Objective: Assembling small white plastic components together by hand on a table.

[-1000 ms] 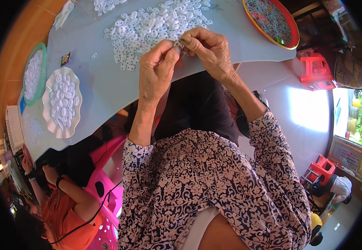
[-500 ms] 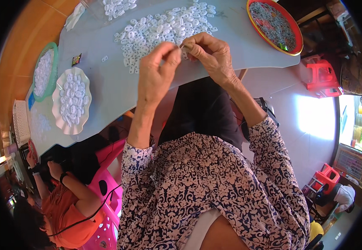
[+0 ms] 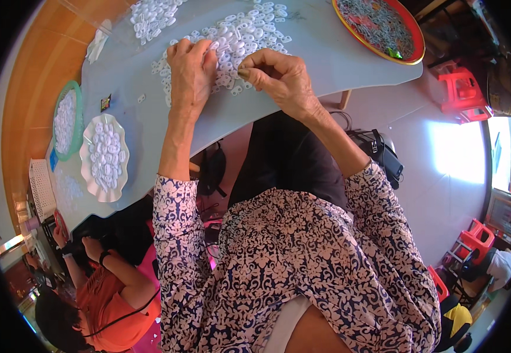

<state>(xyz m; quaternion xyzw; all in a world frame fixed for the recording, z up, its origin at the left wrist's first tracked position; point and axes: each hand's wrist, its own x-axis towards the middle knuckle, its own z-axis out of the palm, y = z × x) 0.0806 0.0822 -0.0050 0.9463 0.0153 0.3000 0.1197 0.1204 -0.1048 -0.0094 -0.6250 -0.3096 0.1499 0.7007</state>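
A broad heap of small white oval plastic pieces with holes (image 3: 249, 32) covers the far middle of the table. My left hand (image 3: 191, 73) is at the heap's left part, its fingers curled down among the pieces. The fingertips are mostly hidden, so what they grip cannot be made out. To its right, at the heap's near edge, my right hand (image 3: 282, 79) is closed in a pinch of thumb and forefinger. Anything between those fingertips is too small to name. The two hands are apart.
A red tray (image 3: 418, 44) of small grey pieces stands far right. On the left are a white scalloped dish (image 3: 125, 162) and a green basket (image 3: 79, 117), both holding white pieces. A small dark packet (image 3: 106, 103) lies nearby. Another person (image 3: 120, 276) sits at lower left.
My hands were together at the heap's near edge. Now they are apart, the left moved left and onto the heap, the right slightly left and down. The view has shifted a little.
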